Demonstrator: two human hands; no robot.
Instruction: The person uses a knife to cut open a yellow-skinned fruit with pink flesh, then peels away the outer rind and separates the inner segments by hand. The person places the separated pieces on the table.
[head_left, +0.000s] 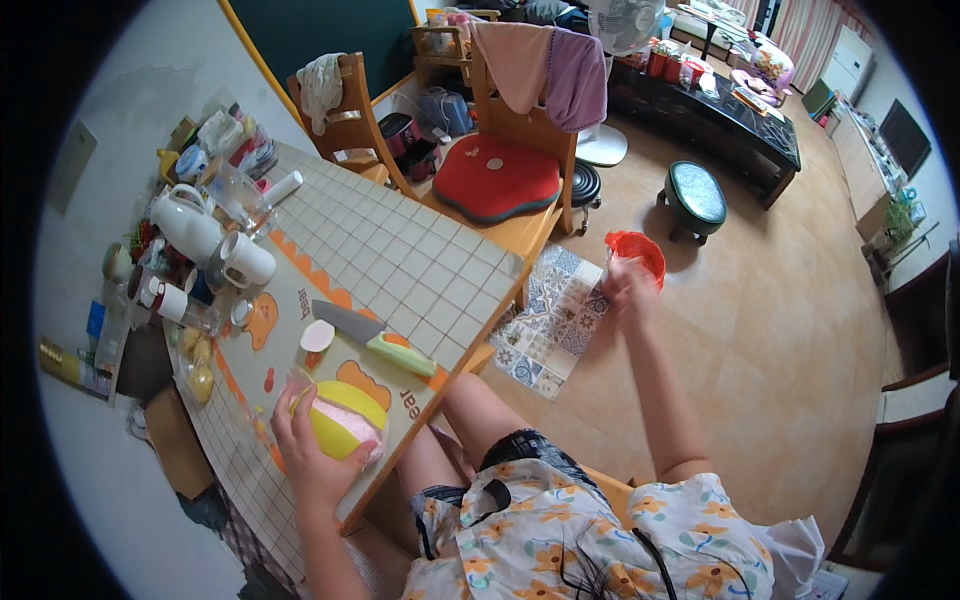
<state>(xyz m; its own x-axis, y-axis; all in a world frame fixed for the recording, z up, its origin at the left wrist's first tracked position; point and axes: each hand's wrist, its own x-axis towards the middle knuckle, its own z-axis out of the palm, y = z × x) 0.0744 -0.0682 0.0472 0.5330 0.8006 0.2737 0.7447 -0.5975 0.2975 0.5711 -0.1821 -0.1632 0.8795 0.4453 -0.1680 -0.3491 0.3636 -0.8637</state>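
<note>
A partly peeled pomelo (346, 420), yellow with strips of pinkish-white pith showing, rests at the near edge of the tiled table. My left hand (319, 442) grips it from the left side. Beyond it on the patterned mat (281, 360) lie a knife (371, 337) with a pale green handle and a round cut slice (317, 336) with a pale pinkish face. My right hand (631, 289) is stretched out to the right over a red bin (649, 251) on the floor; it is blurred, and whether it holds anything cannot be told.
White mugs (247, 259), a white jug (184, 221) and glass jars crowd the wall side of the tiled table (405, 240). A wooden chair with a red cushion (496, 178) stands beyond its far edge. A green-topped stool (696, 196) is on the floor.
</note>
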